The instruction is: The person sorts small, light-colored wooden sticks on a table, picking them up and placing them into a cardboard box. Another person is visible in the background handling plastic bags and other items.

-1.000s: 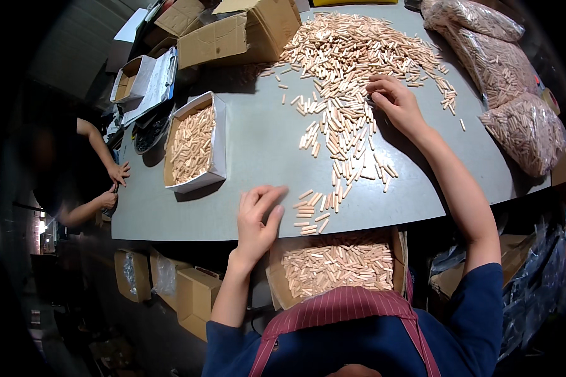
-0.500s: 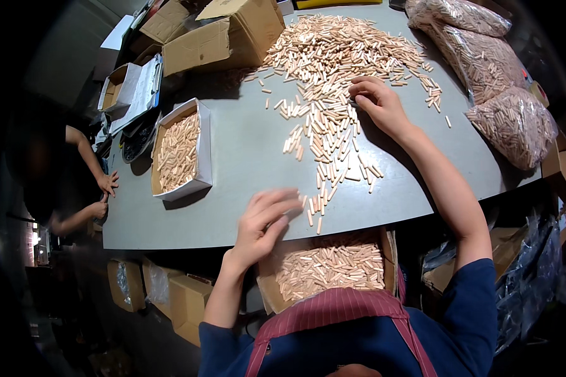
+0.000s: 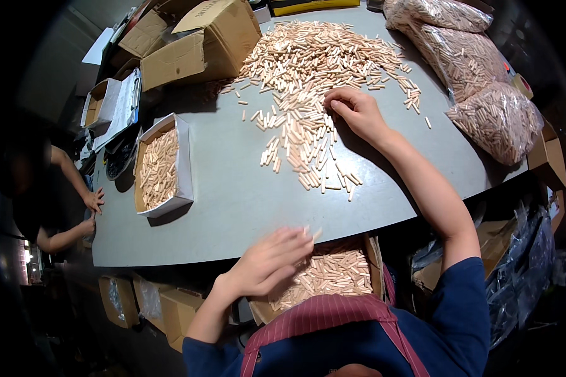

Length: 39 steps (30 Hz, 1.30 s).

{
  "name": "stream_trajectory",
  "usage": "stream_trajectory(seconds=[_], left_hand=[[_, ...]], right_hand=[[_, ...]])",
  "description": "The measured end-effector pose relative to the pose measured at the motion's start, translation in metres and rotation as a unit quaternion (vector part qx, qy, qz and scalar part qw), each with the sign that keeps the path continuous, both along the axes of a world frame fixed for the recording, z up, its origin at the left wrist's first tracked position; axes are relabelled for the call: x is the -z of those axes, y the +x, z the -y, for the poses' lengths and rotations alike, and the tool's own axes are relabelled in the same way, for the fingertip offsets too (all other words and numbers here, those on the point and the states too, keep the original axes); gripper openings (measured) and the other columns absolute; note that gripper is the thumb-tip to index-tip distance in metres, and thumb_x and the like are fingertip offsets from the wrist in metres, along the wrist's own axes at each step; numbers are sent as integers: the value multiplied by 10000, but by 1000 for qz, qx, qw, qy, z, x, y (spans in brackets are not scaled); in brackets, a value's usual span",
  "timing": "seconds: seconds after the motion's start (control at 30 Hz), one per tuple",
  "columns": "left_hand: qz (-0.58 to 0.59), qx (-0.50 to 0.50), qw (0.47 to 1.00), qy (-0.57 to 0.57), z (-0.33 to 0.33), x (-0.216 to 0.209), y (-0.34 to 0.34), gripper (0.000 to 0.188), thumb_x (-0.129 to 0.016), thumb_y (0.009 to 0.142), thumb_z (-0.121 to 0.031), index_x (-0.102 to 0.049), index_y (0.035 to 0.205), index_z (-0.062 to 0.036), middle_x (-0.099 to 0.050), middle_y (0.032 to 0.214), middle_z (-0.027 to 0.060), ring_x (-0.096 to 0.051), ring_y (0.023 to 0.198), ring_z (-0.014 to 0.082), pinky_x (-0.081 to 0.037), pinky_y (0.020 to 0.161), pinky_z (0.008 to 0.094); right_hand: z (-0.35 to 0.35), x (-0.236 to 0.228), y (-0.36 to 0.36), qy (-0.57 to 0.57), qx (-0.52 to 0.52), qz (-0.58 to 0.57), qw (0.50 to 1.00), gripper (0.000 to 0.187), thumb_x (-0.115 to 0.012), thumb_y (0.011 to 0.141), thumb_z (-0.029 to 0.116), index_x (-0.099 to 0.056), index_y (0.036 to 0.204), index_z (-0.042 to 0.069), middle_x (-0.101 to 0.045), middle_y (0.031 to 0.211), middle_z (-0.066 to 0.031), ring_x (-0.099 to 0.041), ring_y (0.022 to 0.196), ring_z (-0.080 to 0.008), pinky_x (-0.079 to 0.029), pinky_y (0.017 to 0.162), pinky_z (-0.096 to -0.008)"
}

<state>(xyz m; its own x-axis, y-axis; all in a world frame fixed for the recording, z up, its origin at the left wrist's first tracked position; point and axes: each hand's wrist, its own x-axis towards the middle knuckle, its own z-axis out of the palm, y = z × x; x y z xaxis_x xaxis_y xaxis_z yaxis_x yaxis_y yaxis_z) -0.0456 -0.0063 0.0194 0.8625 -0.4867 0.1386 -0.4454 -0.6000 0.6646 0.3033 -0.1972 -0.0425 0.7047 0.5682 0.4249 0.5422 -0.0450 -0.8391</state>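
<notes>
A large heap of short light wooden dowels (image 3: 314, 60) lies on the grey table, with a looser strip of them trailing toward me. My right hand (image 3: 357, 114) rests at the right side of that strip, fingers bent and apart, its fingertips against the dowels. At the table's near edge is my left hand (image 3: 271, 261), slightly blurred, fingers stretched out and palm down. A couple of blurred dowels are at its fingertips. Below the edge, against my apron, an open cardboard box (image 3: 375, 267) holds many dowels, partly hidden by my left hand.
A white carton (image 3: 183, 160) filled with dowels stands on the left of the table. Behind it is an open cardboard box (image 3: 176, 63). Clear bags of dowels (image 3: 493, 119) lie at the right edge. Another person's hands (image 3: 93, 201) are at the left edge.
My left hand has moved toward me to the table edge, and dowels at the strip's near end have left the tabletop. My right hand stays by the strip, its fingers more bent.
</notes>
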Motion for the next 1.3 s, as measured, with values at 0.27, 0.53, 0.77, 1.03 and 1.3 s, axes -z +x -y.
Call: stream_trajectory(seconds=[0.27, 0.53, 0.77, 1.03, 1.3], left_hand=[[57, -75, 995, -37, 12, -7, 13, 512, -591, 1052, -312, -621, 1399, 63, -648, 1409, 244, -583, 1373, 424, -426, 1183, 514], [178, -38, 956, 231, 90, 21, 95, 934, -484, 976, -726, -476, 1545, 14, -397, 1670, 160, -246, 1601, 364, -58, 1257, 721], [162, -151, 934, 281, 64, 27, 121, 1001, -573, 950, -678, -356, 1611, 42, -317, 1714, 179, -93, 1640, 375, 104, 1218, 749], [141, -77, 965, 208, 39, 33, 89, 975, -515, 1018, -658, -332, 1580, 118, -322, 1675, 290, -285, 1577, 418, -192, 1286, 570], [141, -41, 966, 215, 28, 20, 56, 920, -565, 1001, -622, -359, 1595, 49, -360, 1673, 241, -329, 1565, 392, -235, 1279, 551]], right_hand=[[-8, -5, -9, 39, 6, 39, 998, 150, -622, 1034, 67, -712, 1111, -25, -726, 1138, -96, -717, 965, -143, -580, 836, -276], [-3, -8, 1, 83, 79, 17, 993, 223, -634, 1031, 189, -726, 1151, 25, -734, 1053, -124, -697, 915, -230, -542, 816, -346], [-5, -10, -4, 46, 57, 65, 995, 221, -622, 1040, 179, -719, 1142, 9, -730, 1039, -140, -699, 934, -258, -536, 832, -363], [-4, -7, -7, 18, 48, 33, 998, 264, -630, 1060, 227, -745, 1112, -5, -755, 984, -134, -726, 898, -249, -550, 815, -352], [-2, -5, -5, 7, 37, 24, 999, 263, -635, 1061, 236, -745, 1108, 2, -754, 949, -119, -721, 878, -218, -546, 798, -336]])
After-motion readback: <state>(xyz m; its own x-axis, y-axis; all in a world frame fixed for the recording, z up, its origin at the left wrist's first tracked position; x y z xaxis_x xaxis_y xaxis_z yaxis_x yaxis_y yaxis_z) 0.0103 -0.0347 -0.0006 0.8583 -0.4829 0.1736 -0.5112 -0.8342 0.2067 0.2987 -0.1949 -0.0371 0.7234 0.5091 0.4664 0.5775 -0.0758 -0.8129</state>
